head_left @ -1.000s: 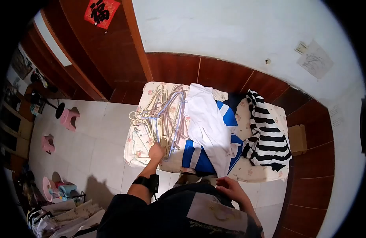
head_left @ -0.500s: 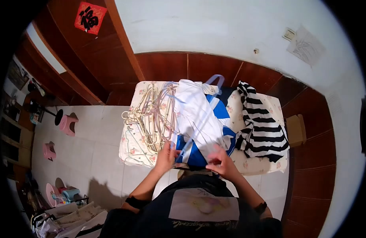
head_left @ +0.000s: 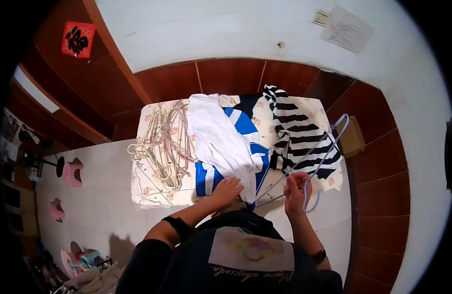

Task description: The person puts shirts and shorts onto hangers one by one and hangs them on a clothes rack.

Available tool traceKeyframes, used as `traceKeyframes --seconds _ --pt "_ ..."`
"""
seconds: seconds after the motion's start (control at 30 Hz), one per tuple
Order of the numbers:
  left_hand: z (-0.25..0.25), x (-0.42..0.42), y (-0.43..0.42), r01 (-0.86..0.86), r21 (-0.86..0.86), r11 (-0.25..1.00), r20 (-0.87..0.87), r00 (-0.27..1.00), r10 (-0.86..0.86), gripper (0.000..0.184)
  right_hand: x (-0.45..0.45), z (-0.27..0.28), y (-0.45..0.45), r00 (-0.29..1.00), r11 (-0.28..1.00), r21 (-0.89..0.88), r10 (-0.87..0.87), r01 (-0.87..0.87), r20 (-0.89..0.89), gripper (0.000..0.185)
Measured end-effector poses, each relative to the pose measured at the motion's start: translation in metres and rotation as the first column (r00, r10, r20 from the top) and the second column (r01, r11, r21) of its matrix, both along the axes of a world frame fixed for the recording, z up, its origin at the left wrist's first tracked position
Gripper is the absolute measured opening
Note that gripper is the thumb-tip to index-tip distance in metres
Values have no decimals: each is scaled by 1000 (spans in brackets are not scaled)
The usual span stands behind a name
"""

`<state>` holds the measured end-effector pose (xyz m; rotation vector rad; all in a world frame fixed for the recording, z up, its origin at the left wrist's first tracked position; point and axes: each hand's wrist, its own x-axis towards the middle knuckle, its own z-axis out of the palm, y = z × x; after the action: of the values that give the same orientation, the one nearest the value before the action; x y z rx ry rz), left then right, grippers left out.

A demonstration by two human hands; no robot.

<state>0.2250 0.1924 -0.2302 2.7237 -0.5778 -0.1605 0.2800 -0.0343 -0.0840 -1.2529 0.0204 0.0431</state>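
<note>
On the desk (head_left: 314, 105), white clothing (head_left: 218, 142) is being touched by the spread left hand (head_left: 227, 192), a blue hanger (head_left: 335, 142) pinched by the right hand (head_left: 295, 192).

Red 福 poster (head_left: 78, 39) on brown door (head_left: 94, 81). Pink stools (head_left: 73, 172) on floor tiles (head_left: 103, 191). Wall switch (head_left: 321, 18) beside line drawing (head_left: 347, 30). Cardboard box (head_left: 352, 139) by brown wainscot (head_left: 382, 191).
</note>
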Motion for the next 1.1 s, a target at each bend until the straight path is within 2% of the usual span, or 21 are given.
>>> traceKeyframes --seconds 0.07,0.1,0.23,0.33,0.37,0.4,0.43,0.47,0.5,0.53,0.57,0.6,0.67,0.7,0.8,0.83,0.87,0.93,0.97,1.0,1.1 --pt "-16 9 -13 -21 149 989 134 991 1 44 -7 1 -10 1000 1000 -23 -14 14 3 14" --pt "-31 13 -18 -11 121 993 188 982 -12 44 -11 0 -15 998 998 -54 -29 32 49 14" --pt "-43 19 -14 87 153 984 83 991 -101 36 -23 -3 -37 994 994 -100 -38 49 107 11" --pt "-37 29 -6 26 185 982 46 998 -36 28 -27 -1 -51 994 985 -166 -36 53 105 12" --pt "-30 36 -3 -115 -18 993 -140 984 112 24 -28 1 -53 994 975 -214 -39 61 103 15" --pt "-25 38 1 -291 -185 939 -345 914 215 20 -29 4 -52 994 974 -216 -42 62 98 15" --pt "-42 40 13 -333 -404 852 -309 926 216 21 -28 8 -50 996 978 -199 -41 56 83 17" --pt "-59 41 25 -367 -746 557 -321 929 182 22 -27 10 -48 997 982 -181 -38 50 69 19" --pt "-32 44 36 -648 -660 380 -625 754 201 21 -27 9 -48 997 982 -181 -36 48 67 19" --pt "-11 42 49 -554 -817 159 -542 832 115 21 -25 5 -47 994 959 -283 -5 37 113 25" --pt "7 43 64 -645 -754 -127 -649 761 -14 22 -22 2 -46 987 925 -379 34 29 158 33" --pt "46 41 67 -554 -803 -219 -566 824 -7 20 -17 -5 -45 986 926 -376 44 20 160 33" --pt "98 36 82 -456 -805 -379 -496 869 7 12 -3 -18 -40 920 833 -544 128 103 371 35" --pt "112 33 92 -405 -825 -395 -435 900 -14 12 -5 11 -21 955 913 -405 68 56 287 28" --pt "154 25 106 -276 -865 -419 -303 953 -1 12 15 5 -5 935 928 -370 169 -44 311 23" --pt "164 23 108 -275 -869 -410 -304 953 5 12 20 13 1 908 881 -472 232 -43 350 34" --pt "173 20 108 -277 -873 -402 -307 952 10 11 23 23 9 903 882 -468 241 -52 355 34" --pt "202 14 97 -288 -878 -381 -328 944 44 13 25 46 31 864 806 -590 335 -56 375 47" --pt "210 14 92 -308 -880 -363 -354 933 67 16 34 45 44 704 843 -537 377 8 601 63" --pt "211 17 89 -301 -893 -335 -331 943 35 14 33 56 57 622 814 -579 431 45 654 71" --pt "222 17 66 -341 -890 -303 -364 931 22 10 22 84 85 576 766 -638 555 -73 600 67"
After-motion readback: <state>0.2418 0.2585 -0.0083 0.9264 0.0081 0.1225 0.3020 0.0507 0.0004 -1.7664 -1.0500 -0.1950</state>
